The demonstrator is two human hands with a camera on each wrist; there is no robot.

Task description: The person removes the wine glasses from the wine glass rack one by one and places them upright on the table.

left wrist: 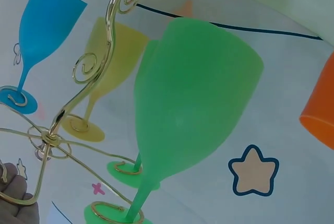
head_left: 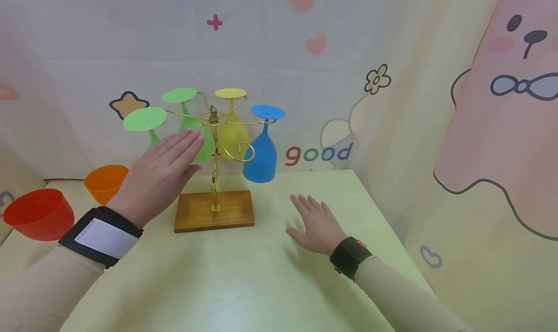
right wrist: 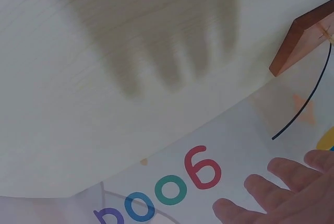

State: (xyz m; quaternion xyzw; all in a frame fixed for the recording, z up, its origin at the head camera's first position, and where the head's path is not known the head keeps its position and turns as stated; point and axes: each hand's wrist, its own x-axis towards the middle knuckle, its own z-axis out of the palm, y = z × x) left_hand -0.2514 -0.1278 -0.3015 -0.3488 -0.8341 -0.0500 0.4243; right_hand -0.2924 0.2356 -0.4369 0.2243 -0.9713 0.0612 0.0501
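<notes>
My left hand (head_left: 161, 172) is raised with straight fingers in front of a gold wire glass rack (head_left: 214, 153). In the left wrist view its fingertips (left wrist: 15, 198) show beside a curved rack arm; I cannot tell whether they touch it. Upside down on the rack hang a light green goblet (head_left: 145, 119), partly behind that hand, a second green goblet (head_left: 179, 95), a yellow goblet (head_left: 234, 128) and a blue goblet (head_left: 261, 158). One curled arm at the front carries no goblet. Over the table at the right, my right hand (head_left: 318, 225) is spread and holds nothing.
The rack stands on a wooden base (head_left: 213, 220) on a pale table (head_left: 244, 283). To the left are a red cup (head_left: 39, 216) and an orange cup (head_left: 102, 182), the latter partly behind the left arm. Printed curtains (head_left: 392, 128) close off the back and right.
</notes>
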